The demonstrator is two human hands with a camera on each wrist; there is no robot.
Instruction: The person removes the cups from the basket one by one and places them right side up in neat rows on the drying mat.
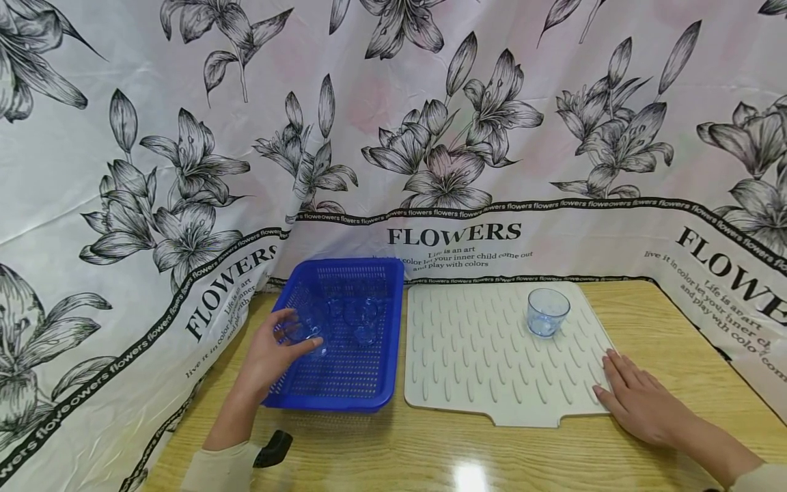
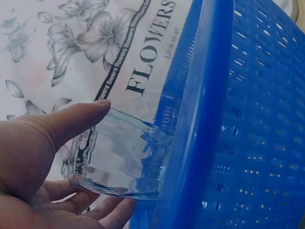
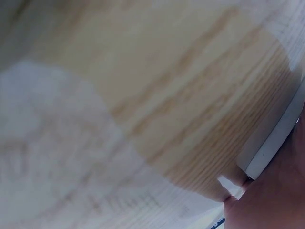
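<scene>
Across the wooden counter [image 1: 344, 458] a white ridged mat [image 1: 455, 342] lies to the right of a blue basket [image 1: 332, 403]. The step in hand looks like moving glasses between the two, probably from basket to mat; the next move would then call for raising the held glass clear of the basket's rim and standing it on a bare stretch of mat. The right hand [image 1: 642, 400] lies flat on the counter, fingers straight, touching the mat's right edge and holding nothing. The left hand [image 1: 277, 352] is clamped on a clear glass [image 2: 126, 157], thumb along one side, fingers round the other, at the basket's left side. More glasses [image 1: 363, 318] sit in the basket, and one tumbler [image 1: 547, 313] stands upright on the mat
</scene>
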